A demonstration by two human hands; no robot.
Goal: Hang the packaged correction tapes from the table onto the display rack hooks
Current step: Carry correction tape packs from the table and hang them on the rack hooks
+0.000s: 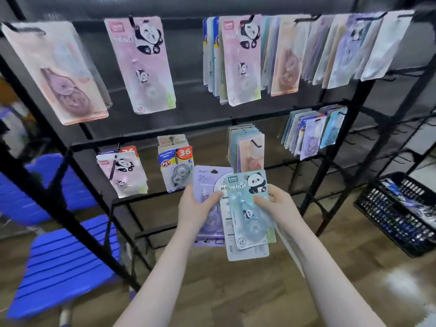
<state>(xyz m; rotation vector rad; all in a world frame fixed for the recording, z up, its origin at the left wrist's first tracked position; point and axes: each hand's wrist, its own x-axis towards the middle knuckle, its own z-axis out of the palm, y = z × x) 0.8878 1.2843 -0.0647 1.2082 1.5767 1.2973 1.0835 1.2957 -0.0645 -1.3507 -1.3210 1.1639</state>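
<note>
While both hands are raised before the black display rack [330,175], the scene reads from left to right as follows. Far to the left of the left hand lie blue slatted crates [59,263] on the floor. Above and left of that hand, a pink panda pack [122,175] and a pack marked "36" [175,168] hang on the rack's lower hooks; higher still hang a peach pack [61,74] and a tall pink panda pack [144,64]. The left hand [193,208] holds a lilac correction tape pack [205,185], thumb laid across its front and fingers behind. Overlapping the lilac pack's right edge, the blue "PANDA" correction tape pack [247,208] is pinched by the right hand [276,204], thumb on its face; at least one further card, back side showing, sits behind it. Directly above the two hands, a stack of packs [247,147] hangs on a hook. Above and to the right of the right hand hang dense rows of further packs [306,48]. Far right of that hand, a black basket [401,213] rests on the wooden floor [259,291].
</note>
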